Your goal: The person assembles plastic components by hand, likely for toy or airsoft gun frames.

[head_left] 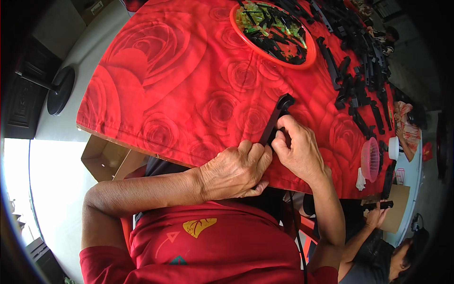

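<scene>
A long, narrow black plastic part (273, 124) with a hooked end slants up over the near edge of the table. My left hand (236, 170) is wrapped round its lower end, the knuckles facing up. Higher on the same part, my right hand (300, 149) pinches its side with the thumb and bent forefinger. The fingertips of both hands almost meet, and whatever lies between them is hidden. Beyond my hands, an orange-red basin (273, 59) holds small black pieces and yellow-green clear bits.
A red rose-print cloth (184, 94) covers the table. Many black plastic parts (373, 66) lie heaped at right, near a pink basket (371, 158) and a white bowl (393, 148). A co-worker's hand (376, 216) grips another black part at lower right. A cardboard box (106, 158) stands below the left edge.
</scene>
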Demonstrator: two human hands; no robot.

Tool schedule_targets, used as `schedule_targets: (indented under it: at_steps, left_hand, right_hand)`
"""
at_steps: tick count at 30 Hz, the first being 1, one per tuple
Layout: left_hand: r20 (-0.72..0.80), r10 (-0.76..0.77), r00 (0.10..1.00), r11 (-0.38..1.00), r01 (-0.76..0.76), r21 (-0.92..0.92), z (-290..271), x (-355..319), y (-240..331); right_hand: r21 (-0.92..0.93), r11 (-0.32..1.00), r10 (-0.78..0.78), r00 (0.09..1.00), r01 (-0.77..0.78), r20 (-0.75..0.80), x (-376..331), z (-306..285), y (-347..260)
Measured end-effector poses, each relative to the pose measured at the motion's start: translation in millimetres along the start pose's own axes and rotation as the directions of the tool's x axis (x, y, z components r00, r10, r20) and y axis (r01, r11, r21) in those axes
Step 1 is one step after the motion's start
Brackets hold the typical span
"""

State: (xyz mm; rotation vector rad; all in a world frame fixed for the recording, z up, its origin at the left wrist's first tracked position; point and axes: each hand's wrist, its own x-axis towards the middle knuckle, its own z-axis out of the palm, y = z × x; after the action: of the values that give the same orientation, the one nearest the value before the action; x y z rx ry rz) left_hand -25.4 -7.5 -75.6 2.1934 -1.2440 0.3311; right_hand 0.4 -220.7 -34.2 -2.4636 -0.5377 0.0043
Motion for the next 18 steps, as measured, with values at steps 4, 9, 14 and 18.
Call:
schedule_targets:
  at_steps: [4,9,14,18]
  left_hand:
    - [-0.009,0.006,1.000,1.000,-0.006,-0.001,0,0,0]
    - [0.027,-0.005,1.000,1.000,0.005,0.000,0,0,-1]
    - [0.063,-0.048,0.997,0.999,0.047,0.020,1,1,-2]
    - [0.095,-0.080,0.992,0.997,0.079,0.024,2,4,-1]
  right_hand:
    - [-0.007,0.999,0.031,0.999,-0.031,0.023,0,-2,-2]
    - [0.000,0.999,0.034,0.999,-0.034,0.009,-1,-1,-3]
    - [-0.058,0.991,0.121,0.991,-0.117,0.063,6,-17,-8]
    - [-0.074,0.983,0.177,0.966,-0.166,0.188,17,-29,-15]
